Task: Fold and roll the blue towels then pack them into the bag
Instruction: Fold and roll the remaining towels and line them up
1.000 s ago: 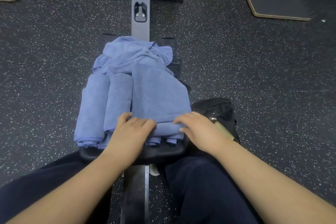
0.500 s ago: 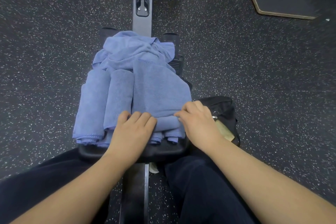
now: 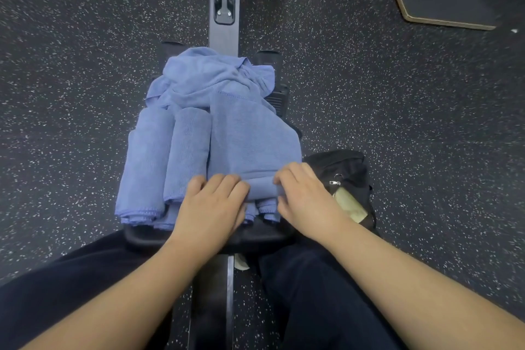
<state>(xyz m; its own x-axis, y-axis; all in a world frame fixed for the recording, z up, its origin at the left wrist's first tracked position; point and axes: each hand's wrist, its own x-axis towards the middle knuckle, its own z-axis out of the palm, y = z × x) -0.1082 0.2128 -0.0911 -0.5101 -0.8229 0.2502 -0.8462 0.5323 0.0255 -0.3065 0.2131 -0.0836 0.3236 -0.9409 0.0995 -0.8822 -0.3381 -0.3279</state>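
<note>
Your left hand (image 3: 211, 204) and right hand (image 3: 305, 196) both sit on the near end of the folded towel (image 3: 250, 139), where a short roll (image 3: 262, 189) has formed between them. Left fingers lie curled over the roll's left part, knuckles up; right fingers curl around its right end with the thumb tucked under the near edge. Both hands hold cloth.

Against the frame half a second back, the roll looks slightly thicker and your hands sit a touch farther up the towel; a second ago the fold at the near edge was barely started. The flat length of towel ahead of the roll is a little shorter for it.

Two rolled towels (image 3: 167, 156) lie side by side just left of the working towel, touching it, unchanged in place. A crumpled towel heap (image 3: 216, 77) sits behind all three, at the far end of the black seat (image 3: 264, 233), also unmoved.

The black bag (image 3: 346, 170) stands on the speckled floor (image 3: 412, 122) just right of the seat, near your right wrist, mouth open, zip pull showing, something pale inside. Same spot as before.

The rail (image 3: 224, 23) runs away from you under the towels. Your dark trouser legs straddle it.
</note>
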